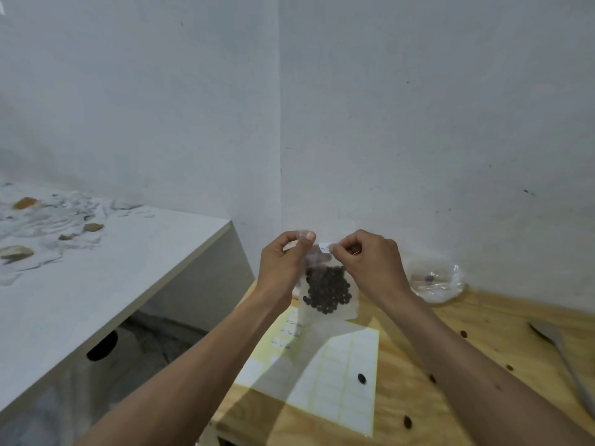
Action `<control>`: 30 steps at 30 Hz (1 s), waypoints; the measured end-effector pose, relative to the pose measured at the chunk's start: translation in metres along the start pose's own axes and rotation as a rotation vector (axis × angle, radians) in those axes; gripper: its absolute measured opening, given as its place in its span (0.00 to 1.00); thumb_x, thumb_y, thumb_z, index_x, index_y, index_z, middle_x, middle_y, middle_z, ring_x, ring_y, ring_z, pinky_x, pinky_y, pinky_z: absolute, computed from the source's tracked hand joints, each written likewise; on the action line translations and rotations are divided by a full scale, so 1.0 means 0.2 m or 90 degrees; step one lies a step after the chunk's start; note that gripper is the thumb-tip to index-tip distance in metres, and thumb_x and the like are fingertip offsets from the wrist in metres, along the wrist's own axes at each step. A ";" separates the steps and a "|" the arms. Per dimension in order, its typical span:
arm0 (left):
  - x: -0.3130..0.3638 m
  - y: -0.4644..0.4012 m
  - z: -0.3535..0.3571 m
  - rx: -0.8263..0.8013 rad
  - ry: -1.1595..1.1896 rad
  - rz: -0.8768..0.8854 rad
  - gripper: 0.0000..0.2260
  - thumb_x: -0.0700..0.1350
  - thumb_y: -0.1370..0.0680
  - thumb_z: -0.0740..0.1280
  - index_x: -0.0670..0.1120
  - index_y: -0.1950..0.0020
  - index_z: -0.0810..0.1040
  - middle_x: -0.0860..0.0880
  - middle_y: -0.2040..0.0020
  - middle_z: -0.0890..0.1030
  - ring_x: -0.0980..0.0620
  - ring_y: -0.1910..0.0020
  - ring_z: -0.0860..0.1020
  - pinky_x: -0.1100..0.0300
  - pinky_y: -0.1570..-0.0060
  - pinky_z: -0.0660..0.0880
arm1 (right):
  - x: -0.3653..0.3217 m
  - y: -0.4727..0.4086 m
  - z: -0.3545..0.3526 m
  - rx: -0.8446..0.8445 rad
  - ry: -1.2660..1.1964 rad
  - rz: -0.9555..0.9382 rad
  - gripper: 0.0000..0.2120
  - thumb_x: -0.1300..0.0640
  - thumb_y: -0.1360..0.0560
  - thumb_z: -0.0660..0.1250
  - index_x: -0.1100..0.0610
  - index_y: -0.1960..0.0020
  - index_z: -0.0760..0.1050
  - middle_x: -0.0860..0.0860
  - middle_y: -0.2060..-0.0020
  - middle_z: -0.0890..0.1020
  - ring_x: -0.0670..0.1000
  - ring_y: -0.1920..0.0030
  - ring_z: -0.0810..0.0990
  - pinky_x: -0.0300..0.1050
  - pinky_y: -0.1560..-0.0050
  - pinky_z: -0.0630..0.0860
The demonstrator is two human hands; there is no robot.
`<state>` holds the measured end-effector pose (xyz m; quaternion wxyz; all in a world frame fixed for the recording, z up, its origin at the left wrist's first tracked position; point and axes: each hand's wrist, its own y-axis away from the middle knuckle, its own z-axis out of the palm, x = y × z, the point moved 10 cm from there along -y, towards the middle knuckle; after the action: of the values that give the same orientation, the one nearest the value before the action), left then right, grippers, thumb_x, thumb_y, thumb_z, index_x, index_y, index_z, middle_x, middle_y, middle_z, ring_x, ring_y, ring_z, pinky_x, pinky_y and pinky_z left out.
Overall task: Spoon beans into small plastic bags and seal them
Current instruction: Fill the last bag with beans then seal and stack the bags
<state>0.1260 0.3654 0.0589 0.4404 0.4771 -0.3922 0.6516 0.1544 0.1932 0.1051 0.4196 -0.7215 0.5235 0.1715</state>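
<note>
Now: left hand grip pinches bag top | right hand pinches label | beans inside

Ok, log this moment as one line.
left hand: holds clear plastic bag of dark beans | right hand: pinches small white label | grey spoon: on table

Hands: two, left hand and right hand, both raised at centre. Bags: one small clear bag of dark beans between them, plus one crumpled clear bag far right by the wall. Label sheets: one, near centre; spoons: one, right; loose beans on the wooden table: about six; small white labels: one.
</note>
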 end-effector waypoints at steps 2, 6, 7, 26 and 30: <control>0.01 0.00 0.02 -0.018 0.007 -0.006 0.11 0.41 0.23 0.75 0.40 0.42 0.80 0.43 0.55 0.88 0.43 0.56 0.88 0.54 0.56 0.83 | 0.01 0.00 -0.01 0.002 0.012 0.005 0.10 0.45 0.25 0.72 0.51 0.56 0.83 0.42 0.64 0.84 0.45 0.60 0.82 0.50 0.55 0.81; 0.02 0.00 0.04 -0.038 -0.056 0.004 0.16 0.38 0.27 0.78 0.42 0.42 0.81 0.43 0.56 0.88 0.42 0.55 0.87 0.35 0.45 0.79 | 0.03 0.02 -0.04 0.018 0.029 0.020 0.12 0.42 0.27 0.73 0.50 0.54 0.81 0.42 0.61 0.83 0.45 0.57 0.82 0.48 0.56 0.80; 0.02 0.00 0.03 -0.033 -0.062 0.007 0.14 0.38 0.28 0.77 0.42 0.43 0.81 0.43 0.57 0.88 0.42 0.55 0.87 0.35 0.43 0.79 | 0.04 0.03 -0.05 0.034 0.021 0.030 0.14 0.41 0.28 0.74 0.50 0.52 0.79 0.42 0.58 0.82 0.45 0.55 0.81 0.47 0.55 0.79; -0.04 -0.02 0.18 -0.024 -0.057 0.000 0.08 0.33 0.27 0.77 0.36 0.49 0.84 0.40 0.57 0.86 0.45 0.61 0.87 0.52 0.50 0.84 | 0.26 0.08 -0.04 0.011 -0.311 0.187 0.08 0.51 0.26 0.76 0.56 0.56 0.86 0.50 0.62 0.86 0.47 0.60 0.83 0.38 0.58 0.76; -0.03 -0.04 0.22 -0.043 -0.054 0.002 0.08 0.32 0.28 0.76 0.35 0.50 0.83 0.41 0.59 0.86 0.42 0.60 0.87 0.47 0.47 0.83 | 0.27 0.07 -0.07 0.011 -0.359 0.207 0.06 0.55 0.27 0.76 0.58 0.58 0.86 0.48 0.67 0.85 0.43 0.67 0.81 0.35 0.62 0.74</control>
<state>0.1472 0.3255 0.0649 0.4381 0.4886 -0.4332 0.6178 0.1608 0.1473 0.0711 0.5209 -0.5489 0.4968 0.4249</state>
